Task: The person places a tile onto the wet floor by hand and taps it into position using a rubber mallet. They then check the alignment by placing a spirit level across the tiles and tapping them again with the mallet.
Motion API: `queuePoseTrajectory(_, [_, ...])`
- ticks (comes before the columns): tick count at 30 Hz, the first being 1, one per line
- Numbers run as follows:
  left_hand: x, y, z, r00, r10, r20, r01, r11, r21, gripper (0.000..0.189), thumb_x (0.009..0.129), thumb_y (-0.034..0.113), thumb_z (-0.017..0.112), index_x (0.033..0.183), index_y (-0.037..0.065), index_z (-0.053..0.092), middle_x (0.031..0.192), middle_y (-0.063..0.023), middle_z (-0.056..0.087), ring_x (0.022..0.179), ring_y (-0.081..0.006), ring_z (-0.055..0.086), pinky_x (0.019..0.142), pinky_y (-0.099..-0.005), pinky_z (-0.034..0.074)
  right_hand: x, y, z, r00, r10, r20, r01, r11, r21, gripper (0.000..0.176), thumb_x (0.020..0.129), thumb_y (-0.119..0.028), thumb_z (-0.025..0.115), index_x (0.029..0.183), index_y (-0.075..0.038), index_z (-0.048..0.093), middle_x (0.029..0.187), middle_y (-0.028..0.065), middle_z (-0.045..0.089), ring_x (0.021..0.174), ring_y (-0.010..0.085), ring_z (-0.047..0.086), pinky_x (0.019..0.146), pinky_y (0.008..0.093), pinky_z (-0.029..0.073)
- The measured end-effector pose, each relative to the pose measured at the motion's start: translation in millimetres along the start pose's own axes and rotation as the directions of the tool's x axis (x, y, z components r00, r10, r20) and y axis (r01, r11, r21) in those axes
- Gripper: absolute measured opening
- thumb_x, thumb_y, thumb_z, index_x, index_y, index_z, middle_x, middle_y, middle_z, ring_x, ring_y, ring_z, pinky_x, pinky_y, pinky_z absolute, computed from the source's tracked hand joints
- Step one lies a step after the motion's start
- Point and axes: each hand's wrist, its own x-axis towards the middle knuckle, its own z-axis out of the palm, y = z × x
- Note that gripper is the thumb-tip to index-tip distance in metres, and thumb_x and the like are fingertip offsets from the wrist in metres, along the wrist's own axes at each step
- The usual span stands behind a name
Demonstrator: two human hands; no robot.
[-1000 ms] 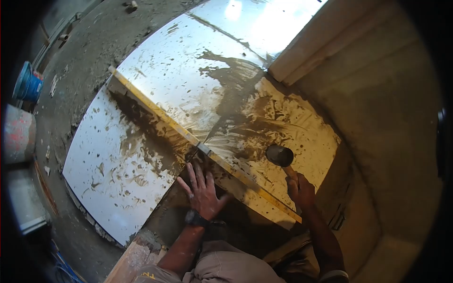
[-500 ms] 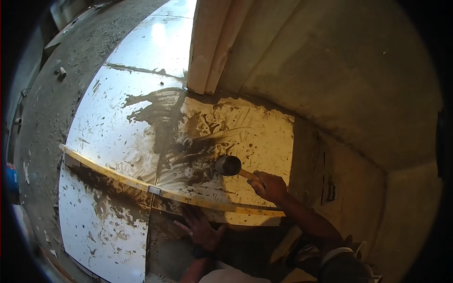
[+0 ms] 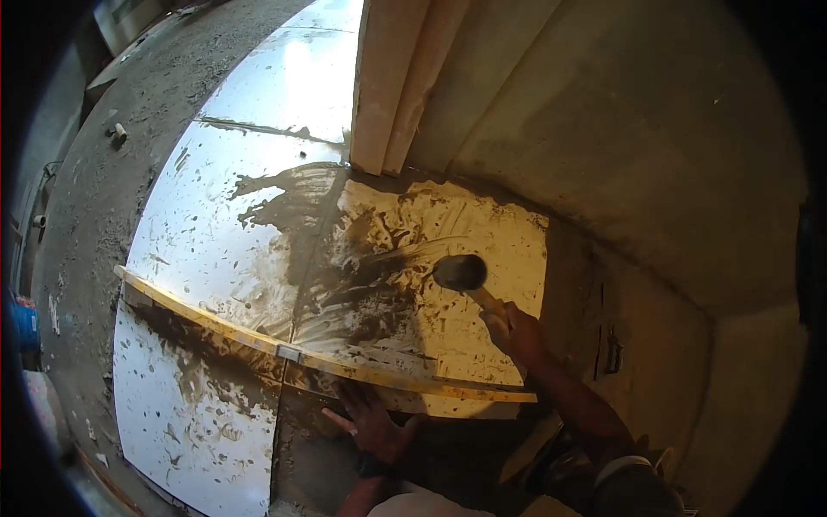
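My right hand (image 3: pixel 517 334) is wrapped round the wooden handle of a rubber mallet (image 3: pixel 461 272). Its dark round head hangs over the mud-smeared tile (image 3: pixel 495 297) near the wall. My left hand (image 3: pixel 379 428) lies with fingers spread on the shaded floor surface, fingertips right by the near edge of a long yellow spirit level (image 3: pixel 207 320). That level stretches across several tiles, from the left edge of the tiling to beneath my right forearm, with a pale vial window near its middle.
White tiles (image 3: pixel 202 202) spotted with mortar run along the left and away from me. Beyond them is rough, dirty ground (image 3: pixel 95 224) with small debris. A door frame (image 3: pixel 392 86) stands at the far side, and a bare plastered wall (image 3: pixel 620 155) rises on the right.
The mallet in my right hand has moved up and to the right in view, its head now tilted. My left hand stays spread by the level. The whole view has shifted slightly.
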Motion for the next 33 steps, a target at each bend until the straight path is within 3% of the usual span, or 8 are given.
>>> queuePoseTrajectory(4, [-2.2,-0.8,-2.6,1.000,-0.012,-0.002,0.012,1.000,-0.024,0.137,0.063,0.078,0.069,0.155,-0.008,0.015,0.162,-0.0328,0.002,0.153,-0.0426,-0.010,0.109,-0.0760,-0.012,7.3,-14.8,2.0,0.984,0.124,0.129,-0.110,0.988,-0.109,0.045,0.096,-0.046,0.061,0.102,-0.001,0.063,0.071,0.0170,0.066,0.061,0.0317,0.068,0.058,0.0426,0.053])
queuePoseTrajectory(10, [-0.6,-1.8,3.7,1.000,0.018,-0.015,-0.018,1.000,0.000,0.138,0.063,0.078,0.069,0.155,-0.008,0.013,0.162,-0.0328,0.001,0.153,-0.0428,-0.010,0.109,-0.0756,-0.011,3.6,-16.4,5.9,0.999,0.021,0.037,-0.015,0.988,-0.153,0.045,0.095,-0.046,0.063,0.104,-0.002,0.064,0.069,0.0152,0.065,0.061,0.0326,0.068,0.059,0.0436,0.054])
queuePoseTrajectory(13, [0.5,-4.0,5.8,1.000,-0.001,-0.019,0.002,1.000,0.024,0.141,0.061,0.083,0.066,0.156,-0.006,0.011,0.163,-0.0319,-0.001,0.153,-0.0428,-0.009,0.109,-0.0750,-0.012,6.8,-23.1,2.6,0.985,0.141,0.102,-0.125,0.981,-0.147,0.049,0.095,-0.050,0.061,0.109,-0.003,0.065,0.069,0.0150,0.066,0.062,0.0332,0.068,0.061,0.0434,0.054])
queuePoseTrajectory(21, [-1.6,-5.7,-0.3,1.000,0.007,-0.021,-0.008,0.999,-0.053,0.142,0.064,0.084,0.065,0.157,-0.005,0.006,0.163,-0.0322,0.000,0.152,-0.0458,-0.009,0.107,-0.0777,-0.012,2.3,-9.7,15.6,1.000,0.005,-0.001,-0.005,0.984,-0.177,0.051,0.095,-0.051,0.060,0.104,-0.001,0.065,0.069,0.0157,0.065,0.058,0.0317,0.066,0.056,0.0433,0.052])
queuePoseTrajectory(24, [-6.5,-0.1,-27.4,0.992,0.029,-0.126,-0.025,0.999,0.034,0.128,0.068,0.081,0.066,0.154,-0.003,0.024,0.161,-0.0284,0.020,0.152,-0.0442,0.009,0.112,-0.0735,-0.004,5.3,-8.1,13.1,0.999,0.026,0.025,-0.022,0.989,-0.148,0.050,0.095,-0.051,0.061,0.102,-0.001,0.065,0.071,0.0162,0.066,0.060,0.0338,0.066,0.057,0.0444,0.052])
queuePoseTrajectory(27, [3.5,3.8,-74.7,0.832,0.083,-0.548,-0.210,0.962,-0.173,0.089,0.068,0.058,0.083,0.130,0.002,0.054,0.136,-0.0187,0.054,0.135,-0.0374,0.042,0.116,-0.0607,0.020,7.9,-20.5,5.0,0.990,0.118,0.075,-0.105,0.981,-0.161,0.049,0.096,-0.051,0.059,0.106,-0.003,0.065,0.074,0.0170,0.067,0.067,0.0353,0.069,0.063,0.0468,0.054])
queuePoseTrajectory(30, [50.2,34.8,-95.9,0.847,0.288,-0.447,-0.412,0.887,-0.208,0.090,0.069,0.053,0.084,0.134,0.002,0.051,0.142,-0.0196,0.050,0.137,-0.0395,0.039,0.114,-0.0611,0.022,12.5,-27.0,-3.2,0.963,0.202,0.180,-0.179,0.975,-0.134,0.049,0.096,-0.050,0.058,0.111,-0.003,0.064,0.082,0.0180,0.069,0.071,0.0362,0.070,0.065,0.0462,0.055])
queuePoseTrajectory(33, [126.4,85.7,-72.0,0.881,0.443,-0.165,-0.441,0.896,0.049,0.106,0.068,0.058,0.081,0.148,0.003,0.038,0.155,-0.0205,0.035,0.146,-0.0418,0.027,0.115,-0.0652,0.020,10.8,-20.4,-1.4,0.975,0.158,0.155,-0.137,0.981,-0.139,0.051,0.097,-0.051,0.057,0.114,-0.004,0.063,0.084,0.0182,0.069,0.071,0.0365,0.070,0.065,0.0458,0.055])
